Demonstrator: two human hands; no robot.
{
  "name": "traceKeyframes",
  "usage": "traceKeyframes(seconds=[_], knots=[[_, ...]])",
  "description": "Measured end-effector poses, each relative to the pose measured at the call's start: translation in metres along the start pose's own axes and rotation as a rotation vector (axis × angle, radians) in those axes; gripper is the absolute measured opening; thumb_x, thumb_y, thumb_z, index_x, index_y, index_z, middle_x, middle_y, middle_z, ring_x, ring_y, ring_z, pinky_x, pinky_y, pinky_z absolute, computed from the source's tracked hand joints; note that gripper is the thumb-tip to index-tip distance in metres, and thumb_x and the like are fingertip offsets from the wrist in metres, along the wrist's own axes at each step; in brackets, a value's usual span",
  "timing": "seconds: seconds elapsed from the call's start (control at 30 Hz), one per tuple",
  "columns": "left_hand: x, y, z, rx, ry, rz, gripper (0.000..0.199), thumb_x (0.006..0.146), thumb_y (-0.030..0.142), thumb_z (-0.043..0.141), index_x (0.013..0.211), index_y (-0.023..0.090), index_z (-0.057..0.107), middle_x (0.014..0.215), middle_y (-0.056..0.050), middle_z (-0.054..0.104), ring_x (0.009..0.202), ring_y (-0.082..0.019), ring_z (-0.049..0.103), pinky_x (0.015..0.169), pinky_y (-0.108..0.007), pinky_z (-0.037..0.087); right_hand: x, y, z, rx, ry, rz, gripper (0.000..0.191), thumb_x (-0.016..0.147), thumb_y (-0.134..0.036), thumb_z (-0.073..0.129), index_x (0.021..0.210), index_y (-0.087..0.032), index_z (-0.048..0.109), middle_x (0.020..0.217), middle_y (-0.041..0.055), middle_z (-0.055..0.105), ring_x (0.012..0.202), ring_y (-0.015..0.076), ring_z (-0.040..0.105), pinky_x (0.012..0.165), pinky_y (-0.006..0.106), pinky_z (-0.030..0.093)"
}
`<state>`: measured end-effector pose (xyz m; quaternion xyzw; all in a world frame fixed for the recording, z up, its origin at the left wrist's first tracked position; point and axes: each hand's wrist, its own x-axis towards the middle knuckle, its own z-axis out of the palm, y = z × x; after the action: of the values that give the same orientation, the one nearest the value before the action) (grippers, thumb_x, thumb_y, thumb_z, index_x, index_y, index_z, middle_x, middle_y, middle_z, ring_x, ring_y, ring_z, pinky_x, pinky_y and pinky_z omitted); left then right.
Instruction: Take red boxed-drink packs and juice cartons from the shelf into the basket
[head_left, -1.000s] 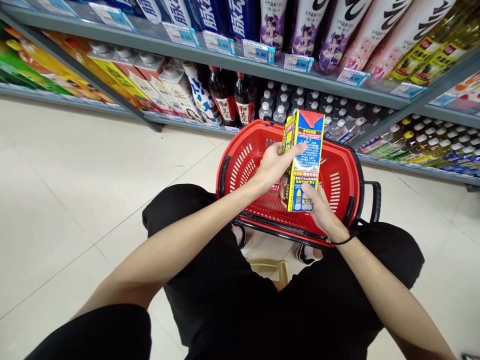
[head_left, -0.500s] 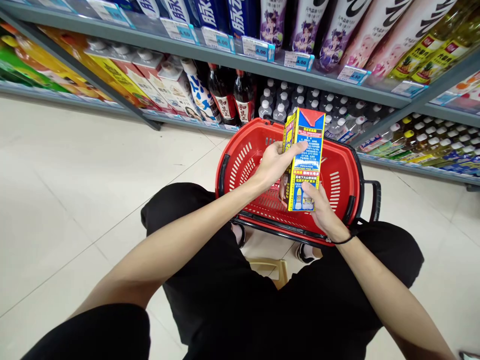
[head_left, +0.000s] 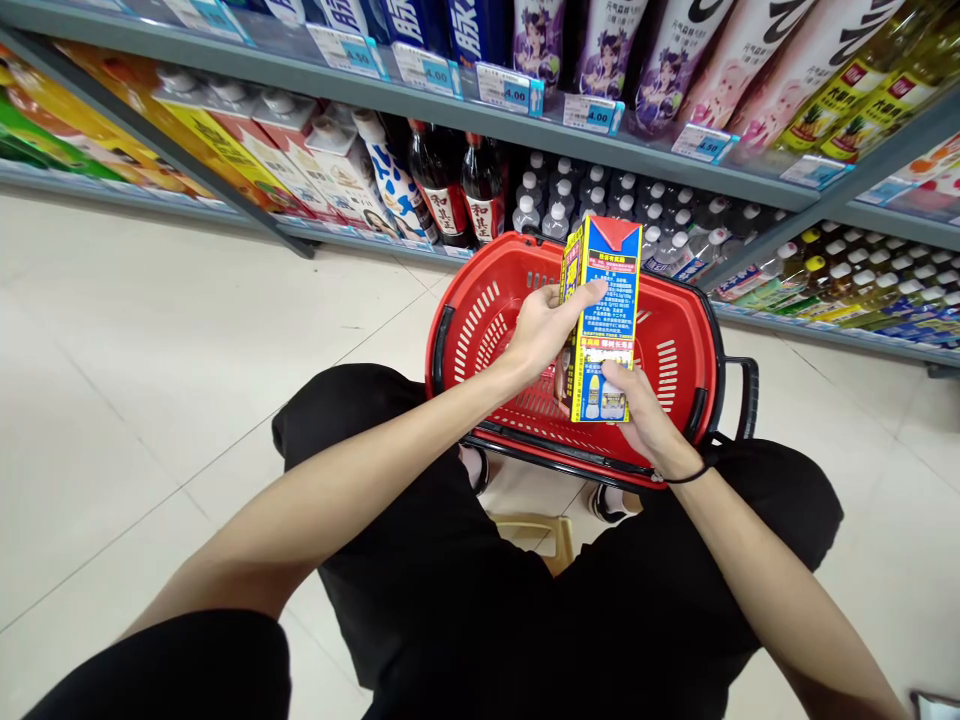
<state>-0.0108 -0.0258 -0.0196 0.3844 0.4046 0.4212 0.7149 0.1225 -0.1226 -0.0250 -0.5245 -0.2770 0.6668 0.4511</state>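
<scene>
A drink carton (head_left: 611,290), blue and yellow with a red folded top and dense printed text, is held upright over the red shopping basket (head_left: 469,390). My left hand (head_left: 547,325) grips its left side, thumb lying across the printed face and the other fingers hidden behind. Lower down on the right, my right hand (head_left: 646,415) grasps the carton near its bottom edge, thumb on the front. Both hands are closed on it. Slotted walls of the basket show around the carton; part of its floor is hidden by my hands.
Shelves (head_left: 420,95) of drinks run across the front, with price tags (head_left: 510,88) on the edge. Dark bottles (head_left: 480,185) and several small white-capped bottles (head_left: 555,220) stand on the lower shelf. The basket's black handle (head_left: 746,398) sticks out right. A beige stool (head_left: 555,535) shows between my legs.
The view has shifted slightly, so the shelves and basket sit a little differently in frame. The carton stays in both hands, turned very slightly, with glare shifting on its face.
</scene>
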Motion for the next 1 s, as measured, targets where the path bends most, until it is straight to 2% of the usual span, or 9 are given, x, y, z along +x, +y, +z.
traceKeyframes(seconds=[0.17,0.43,0.7,0.87,1.0], knots=[[-0.0037,0.0004,0.0030,-0.015,-0.020,-0.019,0.051,0.075,0.059,0.084,0.093,0.013,0.067,0.098,-0.016,0.077,0.089,-0.026,0.074,0.086,-0.038,0.060,0.0019,0.0004,-0.0007,0.081,0.012,0.060,0.059,0.080,-0.063,0.082,0.123,-0.023,0.072,0.120,0.0071,0.079,0.119,0.0344,0.074,0.098,0.046,0.065],[-0.0050,-0.0001,0.0046,0.007,-0.043,-0.010,0.051,0.074,0.061,0.084,0.088,0.015,0.067,0.099,-0.016,0.076,0.088,-0.026,0.073,0.086,-0.038,0.061,0.0037,0.0016,-0.0021,0.041,0.066,0.021,0.055,0.075,-0.061,0.085,0.112,-0.022,0.074,0.116,0.0083,0.080,0.116,0.0362,0.075,0.096,0.047,0.065],[-0.0047,-0.0023,0.0046,-0.017,-0.033,-0.021,0.050,0.074,0.061,0.085,0.086,0.016,0.067,0.099,-0.015,0.077,0.088,-0.027,0.073,0.087,-0.040,0.061,0.0045,0.0042,-0.0020,0.026,0.079,0.015,0.057,0.077,-0.062,0.082,0.115,-0.021,0.072,0.117,0.0095,0.079,0.116,0.0372,0.075,0.098,0.050,0.065],[-0.0076,0.0010,0.0058,-0.014,-0.032,-0.014,0.051,0.075,0.063,0.082,0.089,0.016,0.068,0.094,-0.015,0.076,0.094,-0.030,0.073,0.088,-0.043,0.061,0.0031,0.0018,-0.0028,0.012,0.064,0.020,0.057,0.078,-0.061,0.083,0.118,-0.021,0.071,0.118,0.0093,0.079,0.117,0.0365,0.074,0.098,0.049,0.065],[-0.0064,-0.0001,0.0048,-0.014,0.002,0.012,0.047,0.076,0.060,0.083,0.085,0.016,0.067,0.092,-0.016,0.076,0.091,-0.029,0.073,0.088,-0.045,0.061,0.0031,-0.0022,-0.0033,-0.008,0.084,0.044,0.060,0.077,-0.062,0.083,0.120,-0.022,0.069,0.122,0.0086,0.078,0.117,0.0349,0.074,0.098,0.047,0.064]])
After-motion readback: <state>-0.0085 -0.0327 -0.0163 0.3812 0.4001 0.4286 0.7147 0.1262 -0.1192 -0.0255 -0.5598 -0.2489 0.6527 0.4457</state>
